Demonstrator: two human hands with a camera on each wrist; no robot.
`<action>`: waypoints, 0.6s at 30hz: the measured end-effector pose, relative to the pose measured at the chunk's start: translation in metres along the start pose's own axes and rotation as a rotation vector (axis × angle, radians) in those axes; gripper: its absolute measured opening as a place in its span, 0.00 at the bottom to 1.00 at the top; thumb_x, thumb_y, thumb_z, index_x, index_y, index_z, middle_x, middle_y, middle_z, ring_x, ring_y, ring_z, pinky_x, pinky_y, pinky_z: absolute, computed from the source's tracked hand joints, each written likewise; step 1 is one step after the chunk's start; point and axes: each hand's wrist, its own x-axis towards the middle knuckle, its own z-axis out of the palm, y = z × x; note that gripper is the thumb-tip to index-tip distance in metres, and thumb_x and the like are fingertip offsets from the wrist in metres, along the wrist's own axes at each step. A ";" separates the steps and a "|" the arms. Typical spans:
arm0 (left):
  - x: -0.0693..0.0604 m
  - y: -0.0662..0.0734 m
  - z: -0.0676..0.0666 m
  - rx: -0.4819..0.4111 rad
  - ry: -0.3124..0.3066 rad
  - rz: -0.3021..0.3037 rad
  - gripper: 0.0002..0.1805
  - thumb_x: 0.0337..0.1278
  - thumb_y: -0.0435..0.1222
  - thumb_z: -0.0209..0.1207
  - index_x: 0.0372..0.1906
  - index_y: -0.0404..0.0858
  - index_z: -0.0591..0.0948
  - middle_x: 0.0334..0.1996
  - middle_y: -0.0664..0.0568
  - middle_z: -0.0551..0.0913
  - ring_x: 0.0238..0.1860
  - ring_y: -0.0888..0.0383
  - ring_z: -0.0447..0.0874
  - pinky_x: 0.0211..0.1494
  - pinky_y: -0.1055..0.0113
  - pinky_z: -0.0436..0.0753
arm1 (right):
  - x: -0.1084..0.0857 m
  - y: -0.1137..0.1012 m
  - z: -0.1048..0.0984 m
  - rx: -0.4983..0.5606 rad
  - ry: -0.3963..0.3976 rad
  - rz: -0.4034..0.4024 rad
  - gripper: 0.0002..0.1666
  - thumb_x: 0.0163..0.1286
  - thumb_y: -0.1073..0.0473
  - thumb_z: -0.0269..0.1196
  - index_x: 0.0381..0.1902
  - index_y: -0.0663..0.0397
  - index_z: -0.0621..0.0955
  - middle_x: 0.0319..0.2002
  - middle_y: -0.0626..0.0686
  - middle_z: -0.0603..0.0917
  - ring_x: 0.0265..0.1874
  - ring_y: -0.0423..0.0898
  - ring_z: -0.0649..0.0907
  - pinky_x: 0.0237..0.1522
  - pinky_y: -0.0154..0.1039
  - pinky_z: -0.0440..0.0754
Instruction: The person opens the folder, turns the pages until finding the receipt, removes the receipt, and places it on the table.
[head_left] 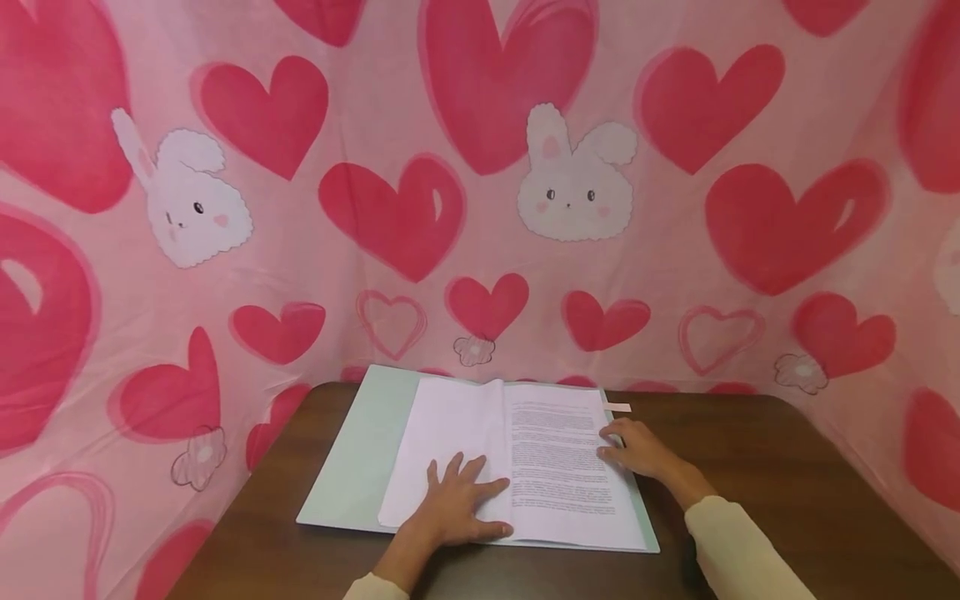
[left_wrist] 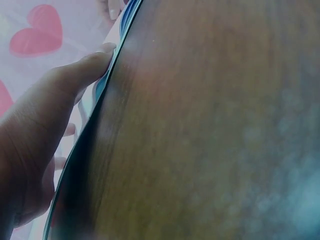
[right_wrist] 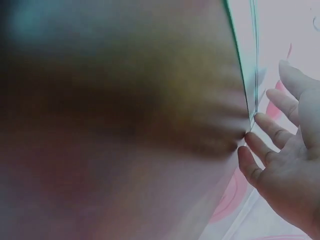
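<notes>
A light green folder [head_left: 356, 454] lies spread on the table with white sheets in it. Its left page [head_left: 450, 417] looks blank, while the right page [head_left: 558, 442] carries dense printed text. My left hand [head_left: 453, 504] rests on the sheets near the middle fold, fingers spread; in the left wrist view its thumb [left_wrist: 87, 70] is at the folder's near edge. At the right margin, my right hand [head_left: 641, 450] touches the page and folder edge. The right wrist view shows its fingers [right_wrist: 272, 130] apart along that edge, with the thumb raised away from them.
A small pale tab [head_left: 618, 407] sticks out from the folder's upper right. The dark brown wooden table [head_left: 750, 467] extends to both sides of the folder. Behind it hangs a pink cloth [head_left: 495, 225] printed with hearts and rabbits.
</notes>
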 end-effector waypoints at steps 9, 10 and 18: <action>0.000 -0.001 0.003 -0.004 0.004 -0.016 0.40 0.48 0.74 0.58 0.68 0.66 0.76 0.74 0.46 0.70 0.76 0.33 0.61 0.69 0.20 0.54 | 0.038 0.012 -0.008 0.054 -0.008 0.046 0.23 0.66 0.60 0.68 0.55 0.70 0.82 0.52 0.68 0.84 0.47 0.58 0.82 0.54 0.57 0.83; 0.001 -0.002 0.003 -0.002 0.006 -0.015 0.40 0.48 0.74 0.58 0.68 0.66 0.76 0.74 0.46 0.70 0.76 0.33 0.61 0.69 0.20 0.54 | 0.041 0.013 -0.009 0.062 -0.008 0.064 0.23 0.67 0.60 0.68 0.55 0.69 0.82 0.52 0.68 0.85 0.47 0.58 0.82 0.54 0.57 0.83; 0.002 -0.001 0.003 0.001 0.014 0.003 0.39 0.48 0.73 0.59 0.68 0.65 0.77 0.73 0.46 0.71 0.75 0.33 0.63 0.68 0.21 0.56 | 0.059 0.023 -0.012 0.120 0.024 0.057 0.21 0.65 0.62 0.69 0.51 0.73 0.82 0.49 0.71 0.85 0.44 0.61 0.84 0.54 0.60 0.83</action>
